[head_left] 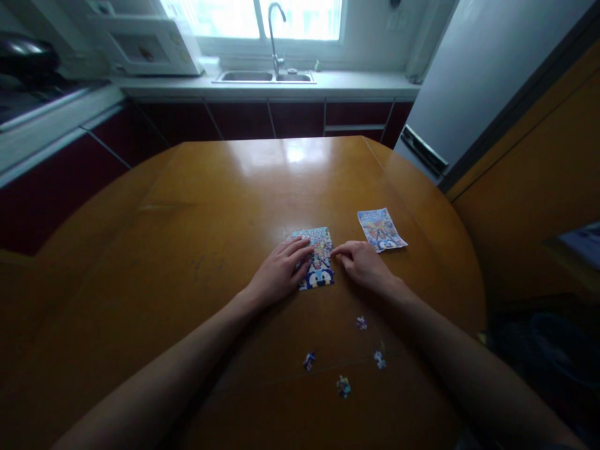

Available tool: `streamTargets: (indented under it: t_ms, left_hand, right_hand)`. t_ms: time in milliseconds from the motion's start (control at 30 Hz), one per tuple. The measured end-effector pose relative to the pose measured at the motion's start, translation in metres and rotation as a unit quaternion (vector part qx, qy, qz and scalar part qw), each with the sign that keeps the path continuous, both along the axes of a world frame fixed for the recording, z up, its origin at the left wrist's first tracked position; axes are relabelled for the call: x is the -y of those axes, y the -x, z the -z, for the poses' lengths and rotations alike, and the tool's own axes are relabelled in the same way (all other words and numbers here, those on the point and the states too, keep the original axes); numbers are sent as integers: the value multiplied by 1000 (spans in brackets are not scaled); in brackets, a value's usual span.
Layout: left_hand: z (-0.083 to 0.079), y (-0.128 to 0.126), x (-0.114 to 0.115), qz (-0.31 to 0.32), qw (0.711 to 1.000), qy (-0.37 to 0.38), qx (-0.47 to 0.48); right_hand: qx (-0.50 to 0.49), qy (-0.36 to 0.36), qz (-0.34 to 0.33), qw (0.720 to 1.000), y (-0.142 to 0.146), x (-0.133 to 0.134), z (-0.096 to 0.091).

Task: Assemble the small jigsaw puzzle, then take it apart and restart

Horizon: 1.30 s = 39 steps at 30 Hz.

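A small colourful jigsaw puzzle [320, 262] lies on the round wooden table [210, 225], nearly assembled. My left hand [280, 272] rests flat on its left part, fingers stretched out over the picture. My right hand [363, 262] sits at the puzzle's right edge, index finger extended and touching that edge, the other fingers curled. A printed reference picture [380, 229] lies just right of my right hand. Several loose puzzle pieces [344, 385] are scattered on the table nearer to me, between my forearms.
A counter with a steel sink [263, 76] and tap [275, 31] runs under the window at the back. A microwave [145, 44] stands at back left. A grey fridge [469, 81] and a wooden cabinet [539, 187] are on the right.
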<state>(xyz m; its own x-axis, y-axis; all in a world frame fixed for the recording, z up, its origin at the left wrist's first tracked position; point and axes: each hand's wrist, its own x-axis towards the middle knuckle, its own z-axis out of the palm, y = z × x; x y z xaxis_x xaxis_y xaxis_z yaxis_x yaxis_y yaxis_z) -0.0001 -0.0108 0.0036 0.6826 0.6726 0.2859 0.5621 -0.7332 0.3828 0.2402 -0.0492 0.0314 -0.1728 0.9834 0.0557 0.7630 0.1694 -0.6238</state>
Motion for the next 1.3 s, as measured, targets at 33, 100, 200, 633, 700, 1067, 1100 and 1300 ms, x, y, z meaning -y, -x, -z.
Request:
streamTargets:
  t_ms: [33,100,200,633,700,1067,1100,1300]
  left_hand:
    - [0,0,0,0,1000,1,1]
    - [-1,-1,0,-1,1000,2,1]
    - [-1,-1,0,0,1000,-2,-4]
    - [3,0,-3,1,1000,-5,-5]
    - [3,0,-3,1,1000,-4,-2]
    - [2,0,-2,3,1000,-6,-2]
    - [1,0,-2,2,1000,-6,-1]
    - [0,-1,0,2,1000,0,8]
  right_hand:
    - [13,4,-6,1000,0,0,0]
    - [33,9,-11,999,0,0,-1]
    - [41,11,-15,999,1,-1,-2]
    - [32,5,-21,999,1,-2,2]
    - [4,1,-12,1000,0,-3,3]
    - [-68,-13,76,995,-18,-6,-5]
    - [-72,-11,66,995,-17,-3,-9]
    - [-75,7,-72,995,-5,47,-40]
